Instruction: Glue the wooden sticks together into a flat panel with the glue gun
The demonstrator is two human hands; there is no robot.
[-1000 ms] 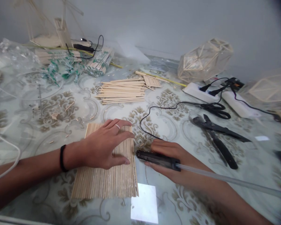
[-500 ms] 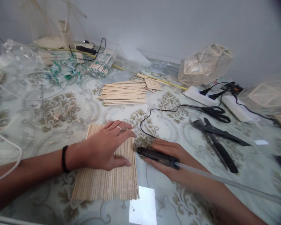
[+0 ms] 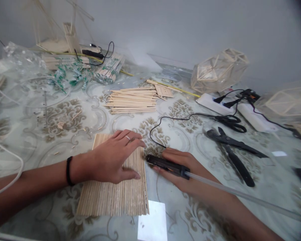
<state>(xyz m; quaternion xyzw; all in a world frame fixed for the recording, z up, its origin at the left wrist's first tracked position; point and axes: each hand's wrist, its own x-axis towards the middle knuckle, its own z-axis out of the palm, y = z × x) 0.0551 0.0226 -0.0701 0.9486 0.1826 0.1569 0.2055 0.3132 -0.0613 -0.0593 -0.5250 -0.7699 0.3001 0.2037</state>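
Note:
My left hand (image 3: 112, 157) lies flat, fingers stretched out, on a mat of thin wooden sticks (image 3: 110, 197) set side by side on the table. My right hand (image 3: 185, 167) grips a black glue gun (image 3: 165, 164) with a clear glue stick (image 3: 240, 197) trailing from its back toward the lower right. The gun's tip sits at the mat's right edge, near my left fingertips. A black cord (image 3: 165, 124) runs from the gun toward the power strip.
A pile of loose wooden sticks (image 3: 132, 99) lies further back. Black pliers (image 3: 230, 150) and scissors (image 3: 228, 119) lie at the right, beside a white power strip (image 3: 213, 100). Stick-frame models (image 3: 218, 68) stand at the back right, plastic bags (image 3: 17, 60) at the back left.
The glue gun's tip has slid a little along the mat's right edge, away from me. My left hand has stayed flat on the mat.

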